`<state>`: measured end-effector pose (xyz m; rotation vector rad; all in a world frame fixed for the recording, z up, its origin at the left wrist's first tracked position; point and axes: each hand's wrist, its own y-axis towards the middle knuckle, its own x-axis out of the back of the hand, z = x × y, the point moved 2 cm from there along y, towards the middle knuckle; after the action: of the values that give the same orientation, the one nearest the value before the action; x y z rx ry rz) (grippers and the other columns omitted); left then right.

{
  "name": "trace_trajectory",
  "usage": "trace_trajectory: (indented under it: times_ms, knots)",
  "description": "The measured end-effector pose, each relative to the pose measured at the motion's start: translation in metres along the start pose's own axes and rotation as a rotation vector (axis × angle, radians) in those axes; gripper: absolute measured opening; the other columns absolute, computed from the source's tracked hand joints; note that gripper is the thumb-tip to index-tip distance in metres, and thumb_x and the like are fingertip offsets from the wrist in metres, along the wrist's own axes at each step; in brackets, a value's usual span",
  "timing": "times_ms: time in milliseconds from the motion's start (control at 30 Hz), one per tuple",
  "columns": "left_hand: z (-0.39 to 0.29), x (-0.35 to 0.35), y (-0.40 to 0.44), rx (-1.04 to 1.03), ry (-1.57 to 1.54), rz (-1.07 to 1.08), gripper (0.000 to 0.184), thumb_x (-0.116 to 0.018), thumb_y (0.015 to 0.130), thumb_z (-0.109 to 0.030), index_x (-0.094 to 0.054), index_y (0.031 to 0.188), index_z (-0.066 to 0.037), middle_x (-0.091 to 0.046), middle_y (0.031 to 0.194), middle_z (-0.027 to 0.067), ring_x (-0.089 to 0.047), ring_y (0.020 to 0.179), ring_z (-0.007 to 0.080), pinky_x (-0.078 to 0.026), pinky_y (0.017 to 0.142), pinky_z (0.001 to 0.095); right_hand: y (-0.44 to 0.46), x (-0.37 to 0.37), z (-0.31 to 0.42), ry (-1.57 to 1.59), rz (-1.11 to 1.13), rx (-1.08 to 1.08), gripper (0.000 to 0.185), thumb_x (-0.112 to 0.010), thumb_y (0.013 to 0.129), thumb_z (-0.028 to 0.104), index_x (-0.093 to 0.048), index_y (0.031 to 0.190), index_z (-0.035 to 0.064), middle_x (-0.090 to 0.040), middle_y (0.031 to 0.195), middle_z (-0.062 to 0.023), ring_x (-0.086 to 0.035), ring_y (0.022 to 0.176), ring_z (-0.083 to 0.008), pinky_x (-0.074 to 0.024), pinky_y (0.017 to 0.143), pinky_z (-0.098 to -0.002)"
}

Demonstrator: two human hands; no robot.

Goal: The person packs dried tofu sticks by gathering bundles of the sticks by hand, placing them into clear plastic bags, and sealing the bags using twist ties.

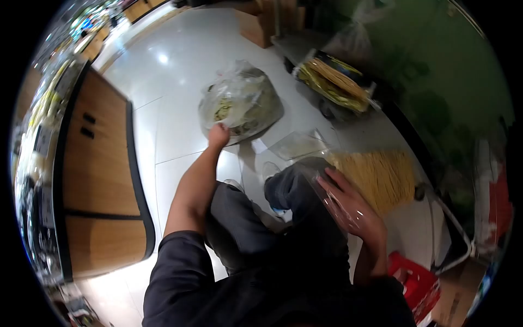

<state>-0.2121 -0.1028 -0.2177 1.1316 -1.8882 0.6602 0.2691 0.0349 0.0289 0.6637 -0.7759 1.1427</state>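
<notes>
A large clear plastic bag (pixel 253 103) stands on the floor ahead, with greenish, strip-like pieces inside that I cannot name. My left hand (pixel 219 135) is closed at the near edge of this bag, its fingers pinching the plastic. Near my right knee, my right hand (pixel 346 201) lies with fingers stretched out and apart. Thin clear plastic covers that hand; whether it is a glove or a small bag, I cannot tell. A flat clear plastic sheet or bag (pixel 297 145) lies on the tiles between the large bag and my right knee.
A wooden cabinet (pixel 101 174) with goods on top stands at left. To the right are fanned yellow bristle-like strands (pixel 378 177), a low cart carrying yellow packaging (pixel 335 84), and a red crate (pixel 417 286). A cardboard box (pixel 255 27) stands at the back.
</notes>
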Motion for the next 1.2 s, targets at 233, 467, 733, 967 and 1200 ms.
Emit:
trace_trajectory:
  times_ms: [233, 467, 733, 967, 1200]
  knots:
    - [-0.105, 0.033, -0.027, -0.105, 0.048, -0.102, 0.039, -0.054, 0.091, -0.031, -0.072, 0.095, 0.003, -0.069, 0.096, 0.0317, -0.067, 0.099, 0.0481, -0.051, 0.089, 0.0549, -0.047, 0.009, 0.000, 0.003, -0.126, -0.143, 0.047, -0.063, 0.097, 0.019, -0.056, 0.142, 0.0092, -0.052, 0.143, -0.0234, -0.052, 0.129, -0.0445, -0.0433, 0.109, -0.0471]
    - [-0.070, 0.022, 0.012, -0.003, -0.096, -0.036, 0.049, -0.052, 0.090, -0.037, -0.071, 0.103, 0.006, -0.070, 0.105, 0.0323, -0.066, 0.104, 0.0488, -0.050, 0.093, 0.0517, -0.080, -0.004, -0.010, 0.004, -0.314, -0.142, 0.047, -0.062, 0.098, 0.019, -0.055, 0.144, 0.0120, -0.054, 0.140, -0.0213, -0.055, 0.125, -0.0411, -0.0464, 0.105, -0.0445]
    - [-0.089, 0.031, -0.003, 0.019, -0.358, -0.005, 0.045, -0.061, 0.089, -0.024, -0.054, 0.123, 0.004, -0.066, 0.082, 0.0125, -0.066, 0.068, 0.0255, -0.052, 0.067, 0.0394, -0.085, -0.001, -0.009, 0.085, -0.321, -0.172, 0.055, -0.060, 0.101, 0.016, -0.044, 0.153, 0.0117, -0.041, 0.151, -0.0282, -0.048, 0.134, -0.0439, -0.0411, 0.112, -0.0447]
    - [-0.301, 0.093, -0.184, -1.349, -0.223, 0.063, 0.044, -0.063, 0.092, -0.010, -0.060, 0.135, -0.005, -0.057, 0.133, 0.0186, -0.054, 0.123, 0.0357, -0.039, 0.109, 0.0442, -0.070, -0.001, -0.010, 0.025, -0.404, -0.225, 0.057, -0.055, 0.102, 0.022, -0.038, 0.154, 0.0055, -0.032, 0.146, -0.0475, -0.057, 0.126, -0.0468, -0.0455, 0.107, -0.0459]
    - [-0.365, 0.061, -0.279, -1.853, -0.055, 0.207, 0.124, -0.091, 0.065, -0.035, -0.013, 0.162, -0.031, -0.020, 0.166, 0.0212, -0.027, 0.149, 0.0439, -0.018, 0.119, 0.0651, -0.081, 0.005, -0.037, 0.503, -0.251, -0.079, 0.051, -0.044, 0.108, 0.024, -0.037, 0.153, 0.0006, -0.036, 0.155, -0.0295, -0.043, 0.141, -0.0401, -0.0360, 0.115, -0.0397]
